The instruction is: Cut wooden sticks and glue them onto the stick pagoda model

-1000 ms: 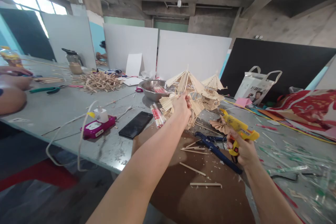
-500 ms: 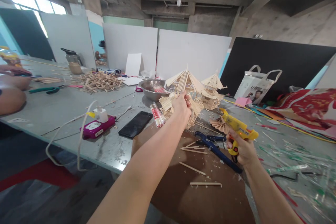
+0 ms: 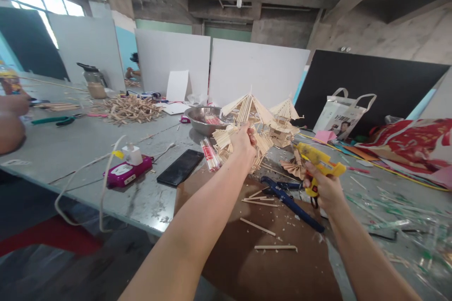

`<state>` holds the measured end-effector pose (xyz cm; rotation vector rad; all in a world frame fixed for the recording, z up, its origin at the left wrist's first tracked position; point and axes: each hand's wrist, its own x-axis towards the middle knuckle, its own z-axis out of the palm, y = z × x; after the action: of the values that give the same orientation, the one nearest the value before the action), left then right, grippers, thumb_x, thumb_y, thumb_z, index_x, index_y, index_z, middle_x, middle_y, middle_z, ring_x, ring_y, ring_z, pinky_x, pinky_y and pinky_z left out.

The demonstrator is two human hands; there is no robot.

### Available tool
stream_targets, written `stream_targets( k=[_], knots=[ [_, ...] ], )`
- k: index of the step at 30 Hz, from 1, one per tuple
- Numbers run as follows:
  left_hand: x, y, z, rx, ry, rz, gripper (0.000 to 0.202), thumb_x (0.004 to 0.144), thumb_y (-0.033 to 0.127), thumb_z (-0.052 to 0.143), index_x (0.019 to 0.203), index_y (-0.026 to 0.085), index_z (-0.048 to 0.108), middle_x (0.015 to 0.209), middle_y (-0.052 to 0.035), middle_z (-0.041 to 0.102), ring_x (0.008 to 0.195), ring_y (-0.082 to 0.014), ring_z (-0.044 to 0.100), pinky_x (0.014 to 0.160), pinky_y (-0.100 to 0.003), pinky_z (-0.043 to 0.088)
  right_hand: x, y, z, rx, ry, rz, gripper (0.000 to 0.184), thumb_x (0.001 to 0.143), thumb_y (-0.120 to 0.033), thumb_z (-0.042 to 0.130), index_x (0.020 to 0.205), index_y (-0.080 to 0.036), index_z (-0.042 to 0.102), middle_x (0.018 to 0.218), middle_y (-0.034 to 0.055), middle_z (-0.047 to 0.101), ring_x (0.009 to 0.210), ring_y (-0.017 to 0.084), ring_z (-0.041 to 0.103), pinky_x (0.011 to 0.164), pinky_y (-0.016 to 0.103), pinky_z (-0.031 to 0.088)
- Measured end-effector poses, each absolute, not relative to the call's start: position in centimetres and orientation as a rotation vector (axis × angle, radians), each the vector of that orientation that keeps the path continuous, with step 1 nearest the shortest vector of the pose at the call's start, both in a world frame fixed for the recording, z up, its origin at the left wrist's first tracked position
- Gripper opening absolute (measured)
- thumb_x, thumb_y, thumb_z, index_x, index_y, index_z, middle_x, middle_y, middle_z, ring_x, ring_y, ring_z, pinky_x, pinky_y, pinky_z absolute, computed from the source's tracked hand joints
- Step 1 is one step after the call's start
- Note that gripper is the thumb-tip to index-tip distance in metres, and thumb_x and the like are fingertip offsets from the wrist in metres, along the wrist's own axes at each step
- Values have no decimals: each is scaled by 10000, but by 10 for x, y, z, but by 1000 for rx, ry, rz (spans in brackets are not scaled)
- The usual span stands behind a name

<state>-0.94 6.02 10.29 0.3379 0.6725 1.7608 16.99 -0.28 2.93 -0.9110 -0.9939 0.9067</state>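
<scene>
Two hands, two stick pavilions, one glue gun.
Left hand is gripping the nearer pavilion; right hand is clutching the yellow glue gun.

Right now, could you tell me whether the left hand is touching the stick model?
Touching. The head view shows the left hand gripping the stick model, with fingers wrapped over its sticks.
</scene>
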Motion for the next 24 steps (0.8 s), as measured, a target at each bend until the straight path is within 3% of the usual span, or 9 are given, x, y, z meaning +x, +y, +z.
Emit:
stream_targets(
  k=[11, 24],
  knots=[
    [-13, 65, 101, 329, 624, 1775, 135, 630, 141, 587, 603, 141, 455, 408, 73, 416, 296, 2, 301, 307, -117, 166, 119, 55, 118, -864, -1329, 771, 256, 581, -359, 666, 582, -151, 515, 494, -42, 508, 307, 38, 410, 289, 173, 324],
    [-17, 64, 97, 388, 573, 1754, 142, 641, 148, 577, 594, 147, 443, 394, 73, 416, 282, -5, 279, 314, -146, 165, 94, 91, 137, -1046, -1405, 745, 259, 568, -366, 669, 618, -158, 523, 478, -35, 532, 266, 49, 394, 272, 192, 323]
  ],
)
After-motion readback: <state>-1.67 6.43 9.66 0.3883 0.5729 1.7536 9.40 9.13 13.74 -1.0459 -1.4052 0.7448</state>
